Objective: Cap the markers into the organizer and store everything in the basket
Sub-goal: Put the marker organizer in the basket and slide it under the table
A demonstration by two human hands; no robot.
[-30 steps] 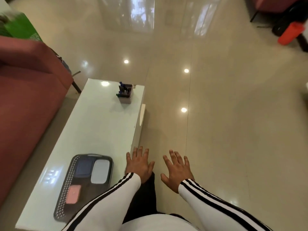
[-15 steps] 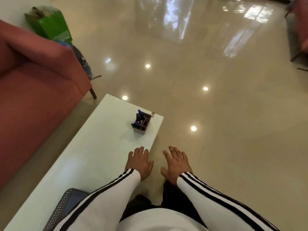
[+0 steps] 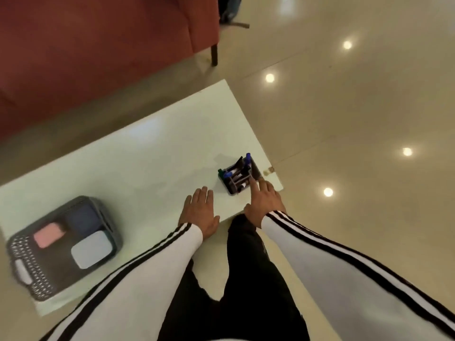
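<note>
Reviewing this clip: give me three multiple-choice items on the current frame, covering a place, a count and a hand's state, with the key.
1. Where is the organizer?
A) in the basket
B) on the table, near the corner by the right hand
C) held up in the left hand

2. How many items lie in the basket?
A) one
B) three
C) five

3. The left hand is:
A) gripping a marker
B) open, holding nothing
C) gripping the basket's handle

Key:
1 B, it stands on the white top at the right hand's fingertips.
2 B, there are a pink item, a dark blue item and a pale grey item.
3 B, its fingers are straight over the table.
</note>
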